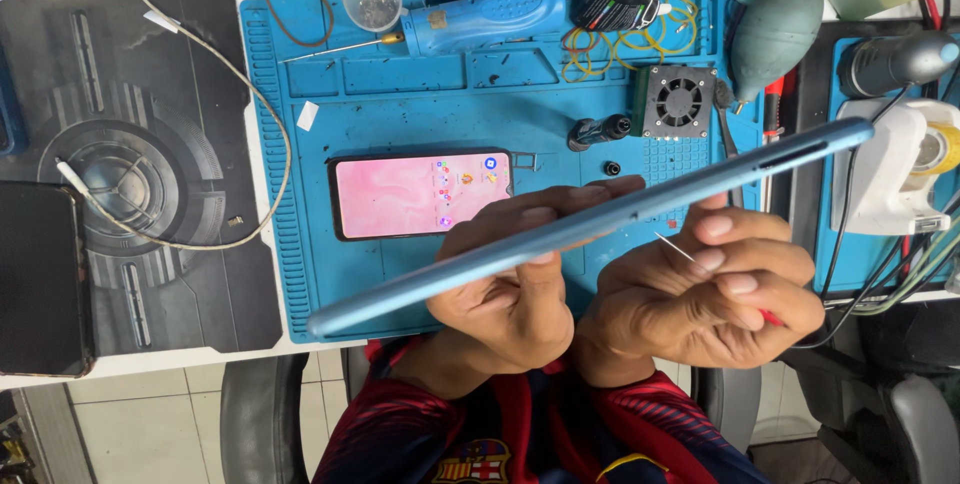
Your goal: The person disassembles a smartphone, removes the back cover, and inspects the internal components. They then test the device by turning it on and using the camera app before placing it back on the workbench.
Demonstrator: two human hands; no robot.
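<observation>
While the left hand (510, 289) gripped a slim blue tablet (590, 224) edge-on above the bench (255, 349), its fingers (545, 212) were clenched around the lower part of the device, thumb pressed up against the near edge. The tablet ran slantwise from lower left to upper right, raised clear of the blue work mat (400, 104) beneath. Just beside it, the right hand (705, 294) pinched a thin metal pin (675, 247) between its fingers (735, 256), the pin's tip pointing at the tablet's edge; whether it touched could not be told. A red handle end (770, 318) showed under that hand.

On the mat behind the hands lay a smartphone (420, 194) with a lit pink screen, face up. Farther back sat a small black fan (678, 101), a blue electric screwdriver (485, 16), a tangle of yellow rubber bands (640, 44) and a teal air blower (778, 24). At the left, a white cable (250, 124) curved across a dark mat (130, 164) toward a black phone (40, 279).
</observation>
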